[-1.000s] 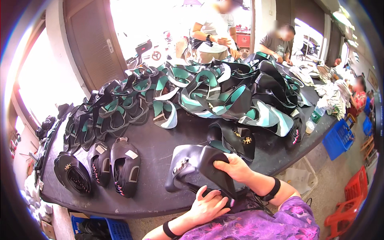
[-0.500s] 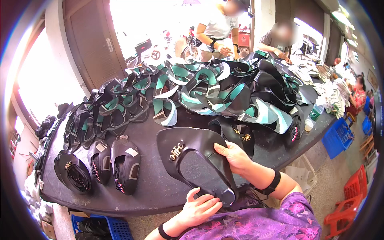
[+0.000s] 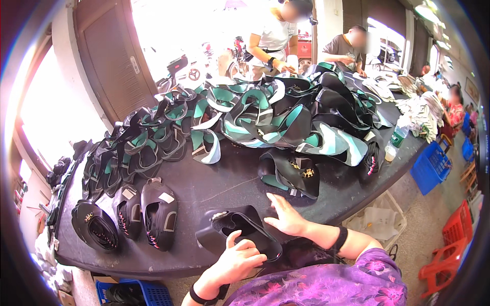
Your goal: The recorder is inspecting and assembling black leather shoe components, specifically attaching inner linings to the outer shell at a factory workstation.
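Observation:
A black shoe upper (image 3: 208, 237) lies folded at the near edge of the table, its metal ornament partly in view at the left. My left hand (image 3: 240, 259) is closed at its near side, fingers bent over the edge. My right hand (image 3: 287, 217) hovers just right of the upper, fingers apart and holding nothing. Beyond it sit more black uppers (image 3: 291, 173) with gold ornaments and a green lining. To the left stand three bundles of nested black uppers: one with a gold ornament (image 3: 92, 224), a narrower one (image 3: 127, 211) and one with a white label (image 3: 159, 214).
A big heap of black and green uppers (image 3: 255, 115) covers the far side of the dark table (image 3: 214, 186). A bottle (image 3: 397, 138) stands at the right, beside pale pieces (image 3: 418, 109). Blue crates (image 3: 153, 293) and red stools (image 3: 449, 250) are on the floor. Two people work across the table.
The upper that both hands held up has come down onto the table edge and folded over. My right hand has let go of it, its fingers now spread.

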{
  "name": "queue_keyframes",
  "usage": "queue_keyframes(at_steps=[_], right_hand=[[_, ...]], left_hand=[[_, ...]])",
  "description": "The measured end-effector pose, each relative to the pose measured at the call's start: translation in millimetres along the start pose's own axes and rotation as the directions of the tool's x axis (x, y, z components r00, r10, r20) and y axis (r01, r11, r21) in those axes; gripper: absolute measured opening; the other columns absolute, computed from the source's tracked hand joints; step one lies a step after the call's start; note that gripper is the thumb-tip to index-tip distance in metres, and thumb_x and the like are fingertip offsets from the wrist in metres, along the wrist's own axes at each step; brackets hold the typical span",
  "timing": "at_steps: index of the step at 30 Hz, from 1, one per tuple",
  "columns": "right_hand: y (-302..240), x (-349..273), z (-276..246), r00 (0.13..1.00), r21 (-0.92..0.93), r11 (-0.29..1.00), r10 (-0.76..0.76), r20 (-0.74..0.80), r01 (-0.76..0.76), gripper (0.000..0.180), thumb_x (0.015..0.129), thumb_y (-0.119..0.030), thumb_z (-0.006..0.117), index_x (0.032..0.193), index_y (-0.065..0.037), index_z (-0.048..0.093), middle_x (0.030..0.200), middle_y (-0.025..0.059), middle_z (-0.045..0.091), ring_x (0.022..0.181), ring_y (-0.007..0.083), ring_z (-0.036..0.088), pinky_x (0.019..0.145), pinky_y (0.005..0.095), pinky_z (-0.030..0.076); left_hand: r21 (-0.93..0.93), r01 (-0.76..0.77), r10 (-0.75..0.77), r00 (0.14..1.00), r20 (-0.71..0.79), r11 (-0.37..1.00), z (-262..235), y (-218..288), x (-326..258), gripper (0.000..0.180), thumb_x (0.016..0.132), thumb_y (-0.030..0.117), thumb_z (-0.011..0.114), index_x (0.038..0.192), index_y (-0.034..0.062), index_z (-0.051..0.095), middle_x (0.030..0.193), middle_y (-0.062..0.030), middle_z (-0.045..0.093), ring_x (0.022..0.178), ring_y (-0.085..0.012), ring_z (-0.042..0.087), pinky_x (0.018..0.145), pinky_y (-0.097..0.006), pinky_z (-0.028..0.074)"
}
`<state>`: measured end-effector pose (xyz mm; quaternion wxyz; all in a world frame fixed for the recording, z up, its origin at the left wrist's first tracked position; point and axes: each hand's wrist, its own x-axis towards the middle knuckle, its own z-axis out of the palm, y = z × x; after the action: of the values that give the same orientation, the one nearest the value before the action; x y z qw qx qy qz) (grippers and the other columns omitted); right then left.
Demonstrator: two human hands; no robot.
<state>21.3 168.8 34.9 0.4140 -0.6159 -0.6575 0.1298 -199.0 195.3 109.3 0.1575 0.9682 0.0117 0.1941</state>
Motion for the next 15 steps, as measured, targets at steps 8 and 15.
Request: queue_keyframes(at_steps=[8,15], right_hand=[[-63,4,-38,0.533,0.333,0.768,-0.626,0.569,0.546,0.03,0.076,-0.034,0.062,0.082,-0.005,0.058,0.097,0.0104,0.054,0.106,0.0273,0.046,0.099,0.0463,0.023],[-59,-5,-30,0.604,0.222,0.812,-0.558,0.569,0.54,0.03,0.075,-0.033,0.062,0.08,-0.003,0.06,0.074,0.0095,0.056,0.081,0.0237,0.054,0.098,0.0451,0.024]], left_hand=[[0.0,0.047,-0.047,0.997,0.068,0.999,-12,-5,5,0.015,0.068,0.018,0.064,0.083,0.0151,0.062,0.071,0.0045,0.056,0.088,-0.0126,0.051,0.1,-0.046,0.018],[0.022,0.175,-0.173,0.984,-0.05,0.984,-21,-1,8,0.02,0.066,0.021,0.068,0.084,0.0144,0.061,0.078,0.0028,0.058,0.09,-0.015,0.051,0.098,-0.045,0.019]])
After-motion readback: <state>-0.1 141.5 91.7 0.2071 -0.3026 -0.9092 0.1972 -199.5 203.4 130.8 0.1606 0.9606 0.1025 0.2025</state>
